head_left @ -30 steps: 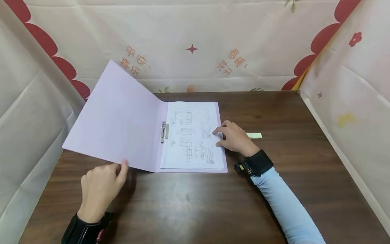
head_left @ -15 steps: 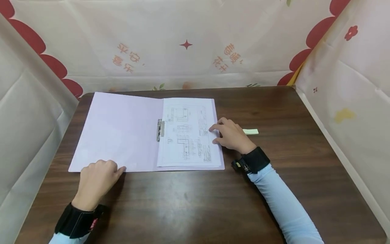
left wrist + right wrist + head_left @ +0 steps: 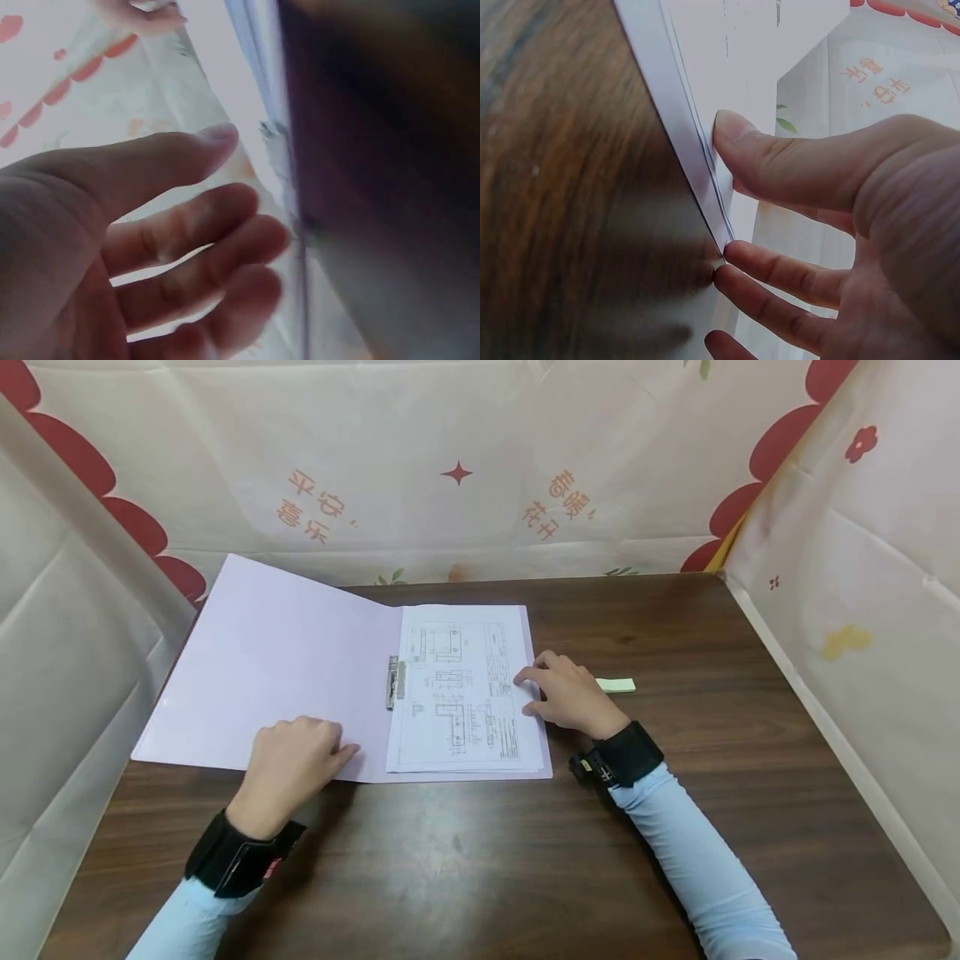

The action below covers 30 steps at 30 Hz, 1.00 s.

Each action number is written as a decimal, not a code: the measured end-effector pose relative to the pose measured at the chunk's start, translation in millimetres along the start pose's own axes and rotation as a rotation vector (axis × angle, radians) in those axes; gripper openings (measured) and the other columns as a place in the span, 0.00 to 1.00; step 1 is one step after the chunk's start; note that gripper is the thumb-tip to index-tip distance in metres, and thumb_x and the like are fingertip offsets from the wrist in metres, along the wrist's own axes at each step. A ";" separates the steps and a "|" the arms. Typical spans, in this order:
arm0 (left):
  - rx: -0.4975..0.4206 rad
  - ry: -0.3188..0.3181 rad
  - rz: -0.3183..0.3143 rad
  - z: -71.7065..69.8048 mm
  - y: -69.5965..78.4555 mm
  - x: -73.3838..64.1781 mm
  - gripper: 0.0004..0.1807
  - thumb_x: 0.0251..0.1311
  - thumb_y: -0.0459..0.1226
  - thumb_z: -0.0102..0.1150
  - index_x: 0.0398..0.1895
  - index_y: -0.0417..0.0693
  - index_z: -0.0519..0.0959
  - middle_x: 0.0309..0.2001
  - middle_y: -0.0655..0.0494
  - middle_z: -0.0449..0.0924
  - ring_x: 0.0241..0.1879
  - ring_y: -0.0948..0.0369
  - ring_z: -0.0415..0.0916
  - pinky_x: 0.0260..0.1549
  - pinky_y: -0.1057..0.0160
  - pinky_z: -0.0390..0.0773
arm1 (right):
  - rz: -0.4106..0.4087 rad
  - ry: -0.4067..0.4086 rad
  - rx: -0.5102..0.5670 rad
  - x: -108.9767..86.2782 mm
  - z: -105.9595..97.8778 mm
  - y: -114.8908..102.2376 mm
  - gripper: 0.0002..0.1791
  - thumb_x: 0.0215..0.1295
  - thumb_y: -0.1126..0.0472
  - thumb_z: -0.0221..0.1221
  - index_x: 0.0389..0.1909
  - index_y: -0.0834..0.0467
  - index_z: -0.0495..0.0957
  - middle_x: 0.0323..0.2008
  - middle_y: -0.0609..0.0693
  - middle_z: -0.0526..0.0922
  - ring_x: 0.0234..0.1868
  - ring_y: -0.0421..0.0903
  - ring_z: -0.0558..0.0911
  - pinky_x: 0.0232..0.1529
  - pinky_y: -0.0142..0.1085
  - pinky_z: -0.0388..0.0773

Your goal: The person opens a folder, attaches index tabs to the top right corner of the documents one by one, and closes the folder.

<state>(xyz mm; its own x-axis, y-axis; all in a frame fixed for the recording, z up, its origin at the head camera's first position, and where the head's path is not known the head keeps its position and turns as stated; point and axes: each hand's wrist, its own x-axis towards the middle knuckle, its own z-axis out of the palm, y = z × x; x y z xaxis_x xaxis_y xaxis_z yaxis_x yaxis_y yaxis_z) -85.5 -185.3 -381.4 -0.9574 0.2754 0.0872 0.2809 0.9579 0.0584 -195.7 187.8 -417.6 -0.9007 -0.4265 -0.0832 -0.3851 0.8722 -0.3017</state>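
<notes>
A lilac folder (image 3: pixel 300 660) lies spread on the table, its left cover tilted a little off the surface. A metal clip (image 3: pixel 392 682) sits by the fold. On the right side lies a small stack of paper sheets (image 3: pixel 471 735), the top one printed with technical drawings. My left hand (image 3: pixel 292 760) is over the lower part of the left cover; in the left wrist view its thumb and fingers are loosely bent and apart, gripping nothing. My right hand (image 3: pixel 573 697) rests with its fingertips on the right edge of the sheets and folder.
A pale green slip (image 3: pixel 617 685), perhaps sticky notes, lies just beyond my right hand and is partly hidden by it. The brown wooden table (image 3: pixel 465 877) is bounded by printed cloth (image 3: pixel 405 443) at the back and both sides.
The left cover went down flat, then its outer edge rose slightly again. My left hand left the cover's lower edge and moved right and up onto it. My right hand stayed at the sheets.
</notes>
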 end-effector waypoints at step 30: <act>-0.025 -0.303 0.218 31.2 72.9 85.9 0.43 0.58 0.60 0.70 0.76 0.61 0.69 0.79 0.42 0.61 0.70 0.38 0.67 0.61 0.36 0.72 | 0.485 0.040 0.155 -28.3 -43.7 78.6 0.28 0.59 0.39 0.72 0.37 0.61 0.81 0.37 0.59 0.81 0.39 0.58 0.76 0.36 0.47 0.70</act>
<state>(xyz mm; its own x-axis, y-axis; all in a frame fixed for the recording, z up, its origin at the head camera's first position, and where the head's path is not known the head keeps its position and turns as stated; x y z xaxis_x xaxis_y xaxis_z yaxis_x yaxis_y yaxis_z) -149.4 -89.3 -400.7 -0.8505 0.4876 -0.1974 0.4783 0.8730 0.0959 -209.3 278.9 -397.4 -0.9766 0.0309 -0.2129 0.1108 0.9204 -0.3749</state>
